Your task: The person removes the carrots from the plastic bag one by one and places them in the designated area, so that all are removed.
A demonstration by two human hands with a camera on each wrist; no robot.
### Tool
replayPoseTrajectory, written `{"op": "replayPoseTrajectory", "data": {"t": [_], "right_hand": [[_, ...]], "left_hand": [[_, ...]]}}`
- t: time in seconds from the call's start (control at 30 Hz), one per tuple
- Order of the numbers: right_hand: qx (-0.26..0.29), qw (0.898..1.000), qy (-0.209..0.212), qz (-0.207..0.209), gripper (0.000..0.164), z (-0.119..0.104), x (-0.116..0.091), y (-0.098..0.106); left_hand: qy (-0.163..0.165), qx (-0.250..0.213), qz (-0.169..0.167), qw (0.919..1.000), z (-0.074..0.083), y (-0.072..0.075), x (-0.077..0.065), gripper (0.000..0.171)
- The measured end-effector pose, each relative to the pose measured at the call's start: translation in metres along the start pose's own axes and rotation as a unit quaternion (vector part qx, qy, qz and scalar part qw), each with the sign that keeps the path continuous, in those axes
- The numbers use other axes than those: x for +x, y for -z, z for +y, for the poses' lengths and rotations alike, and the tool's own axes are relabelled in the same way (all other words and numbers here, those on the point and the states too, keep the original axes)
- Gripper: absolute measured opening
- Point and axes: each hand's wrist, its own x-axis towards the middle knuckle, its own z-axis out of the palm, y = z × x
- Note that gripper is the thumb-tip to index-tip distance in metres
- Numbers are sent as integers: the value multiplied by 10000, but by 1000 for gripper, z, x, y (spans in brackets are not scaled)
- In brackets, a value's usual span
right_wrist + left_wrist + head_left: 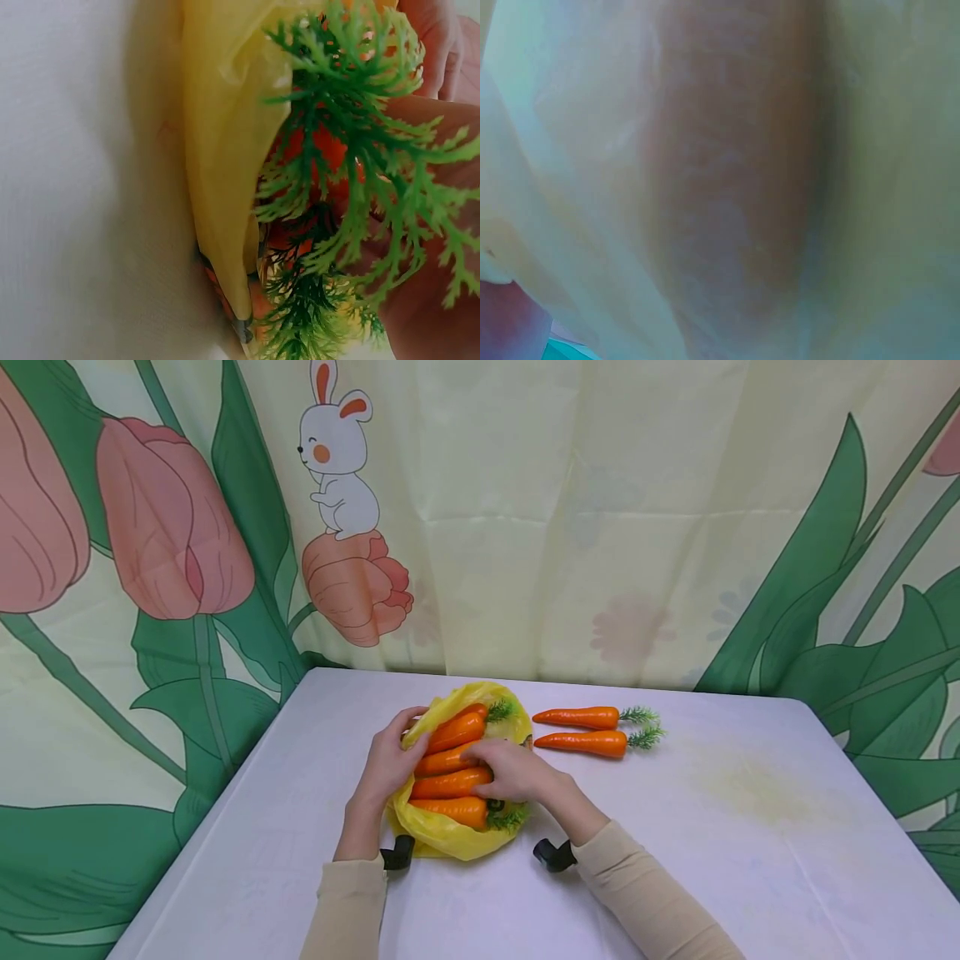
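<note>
A yellow plastic bag (465, 843) lies spread on the table with its mouth open upward. Several orange toy carrots (450, 811) with green plastic leaves lie side by side in it. My left hand (390, 756) holds the bag's left rim, its thumb over the edge and its fingers partly hidden behind the plastic. Inside the bag, my right hand (513, 770) grips a carrot (442, 762) near its leafy end. In the right wrist view, green leaves (360, 142) partly cover that hand. The left wrist view is blurred by close yellow plastic (900, 180).
Two more carrots, a back one (581, 717) and a front one (585, 743), lie right of the bag. The table (712, 860) has a white cover. Behind it hangs a curtain (510, 527) printed with tulips and a rabbit. Black wrist mounts (553, 855) sit near my wrists.
</note>
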Motion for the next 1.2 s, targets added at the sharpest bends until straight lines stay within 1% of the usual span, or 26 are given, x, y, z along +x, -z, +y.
{"op": "replayPoseTrajectory", "data": {"t": [0.1, 0.27, 0.6, 0.73, 0.87, 0.93, 1.1, 1.2], "right_hand": [[-5, 10000, -4, -34, 43, -1, 0, -1], [-20, 10000, 37, -74, 46, -1, 1, -4], [-264, 9991, -231, -256, 43, -2, 1, -5], [-231, 9993, -156, -234, 41, -1, 1, -6], [-11, 9999, 45, -142, 43, 0, 0, -4], [43, 9999, 44, -106, 44, 1, -2, -3], [22, 9997, -209, -105, 43, 2, -6, 1], [43, 9995, -283, -104, 43, 1, -8, 5]], "left_hand": [[-72, -1, 10, 10000, -1, 1, 0, 37], [-44, -28, 8, 10000, -1, 1, 0, 37], [-105, -13, 33, 9999, -1, 0, 0, 37], [-93, 1, 23, 10000, -1, 0, 0, 37], [-92, -26, 32, 9999, -2, -1, 1, 37], [-103, -22, 32, 9999, -2, -1, 1, 37], [42, -5, 0, 10000, -1, -2, 1, 39], [123, -8, -32, 9999, -1, -2, 1, 40]]}}
